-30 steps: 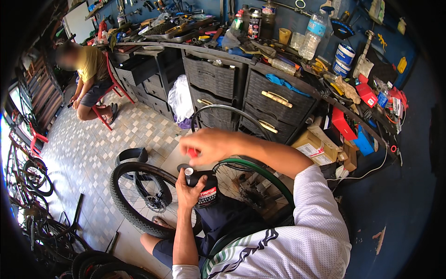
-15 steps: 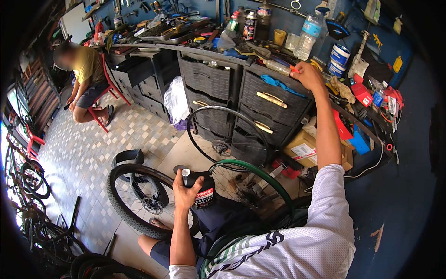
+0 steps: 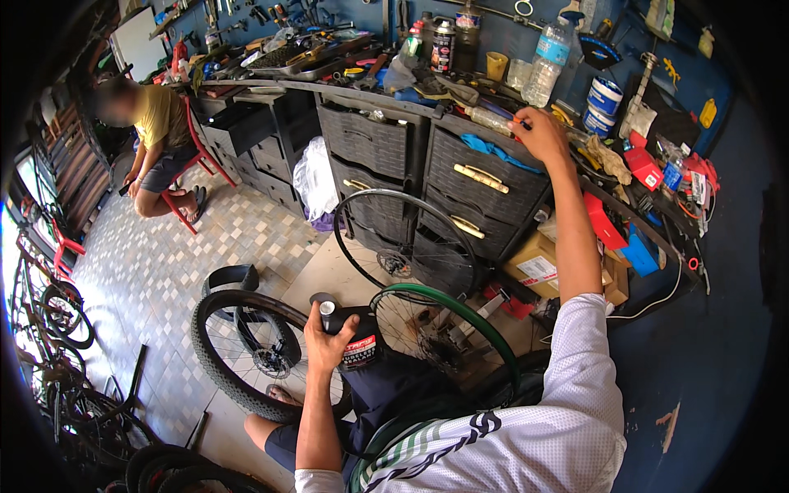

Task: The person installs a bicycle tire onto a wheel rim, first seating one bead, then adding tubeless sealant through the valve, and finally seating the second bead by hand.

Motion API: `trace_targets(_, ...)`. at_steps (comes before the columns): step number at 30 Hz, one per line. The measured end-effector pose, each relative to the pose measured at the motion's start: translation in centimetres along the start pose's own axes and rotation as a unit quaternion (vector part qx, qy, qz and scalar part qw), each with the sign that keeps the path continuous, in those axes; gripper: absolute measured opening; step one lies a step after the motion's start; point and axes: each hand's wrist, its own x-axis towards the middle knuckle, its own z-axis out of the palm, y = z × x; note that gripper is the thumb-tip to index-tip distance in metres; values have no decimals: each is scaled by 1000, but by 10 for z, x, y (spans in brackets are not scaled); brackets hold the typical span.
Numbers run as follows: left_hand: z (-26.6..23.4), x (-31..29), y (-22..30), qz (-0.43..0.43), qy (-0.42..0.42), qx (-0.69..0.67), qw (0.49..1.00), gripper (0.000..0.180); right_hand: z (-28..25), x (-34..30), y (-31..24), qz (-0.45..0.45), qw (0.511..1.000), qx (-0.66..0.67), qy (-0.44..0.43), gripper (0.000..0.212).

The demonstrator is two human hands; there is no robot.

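1. One black bottle (image 3: pixel 360 353), mouth up, between tyred wheel (image 3: pixel 201 341) and green rim (image 3: pixel 472 315); tiled floor (image 3: pixel 164 279) spreads left.
2. Left hand (image 3: pixel 330 341) wraps bottle's upper part, thumb spread across.
3. Right hand (image 3: pixel 544 135) at workbench (image 3: pixel 362 92) front edge, beside clear lying bottle (image 3: pixel 491 120); fingertips bunched, can't tell on what.

Black bottle (image 3: pixel 358 342) | red-marked label | neck up, white at mouth | gripped by left fingers (image 3: pixel 348 330)

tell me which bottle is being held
The black bottle, gripped by the left hand. The tall clear bottle stands on the bench; another clear bottle lies there beside the right hand.
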Motion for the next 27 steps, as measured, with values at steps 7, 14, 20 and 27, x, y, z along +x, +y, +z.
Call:
trace_targets(7,-6,-3,-6,9,-29,22,999,47,11,30,-29,-24,988,-109,-105,38)
trace_targets(14,-5,-9,-24,37,25,-55,997,65,9,48,-28,-55,980,-125,-143,42)
trace_targets(20,-6,-8,-47,75,76,-86,991,81,1,50,-26,-63,978,-136,-146,46)
trace_targets(27,-3,-6,-59,44,140,-164,976,70,-44,8,-64,-65,984,73,-147,40)
